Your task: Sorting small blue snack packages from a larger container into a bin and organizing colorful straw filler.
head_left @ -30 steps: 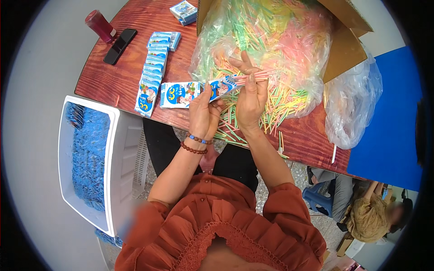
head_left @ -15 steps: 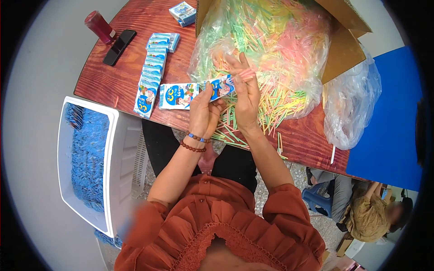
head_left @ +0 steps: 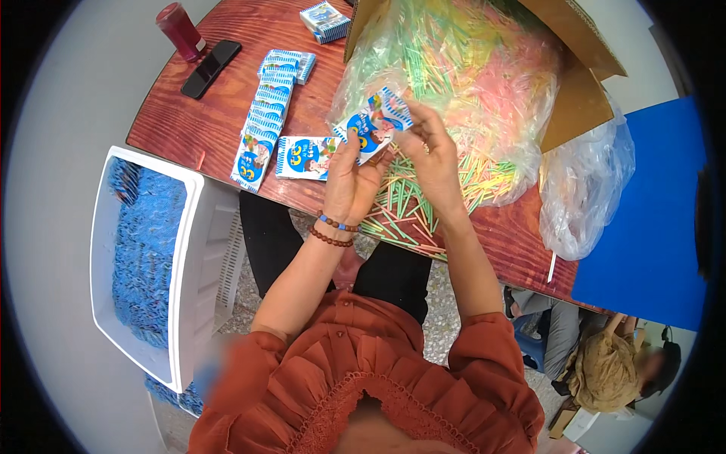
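A blue-and-white printed packet (head_left: 372, 127) is tilted up above the table, gripped near its lower left end by my left hand (head_left: 352, 178). My right hand (head_left: 435, 155) is closed with curled fingers at the packet's right edge; its fingertips are partly hidden there. Another flat packet (head_left: 304, 157) lies on the table just left of my left hand, partly covered by it. Right of and below my hands, thin pastel sticks (head_left: 484, 178) in pink, green and yellow spill from a large clear plastic bag (head_left: 363, 83).
An overlapping row of packets (head_left: 261, 129), a phone (head_left: 212, 69), a red-capped jar (head_left: 180, 32) and a packet stack (head_left: 325, 21) are on the table. A white bin (head_left: 185, 227) with blue wrappers stands left. A cardboard box (head_left: 578, 113) stands at the back; a seated person (head_left: 605, 371) is lower right.
The packet in my left hand has been raised and turned more upright. Pink sticks seen in my right hand earlier no longer show, and its fingers have curled in toward the packet's edge.
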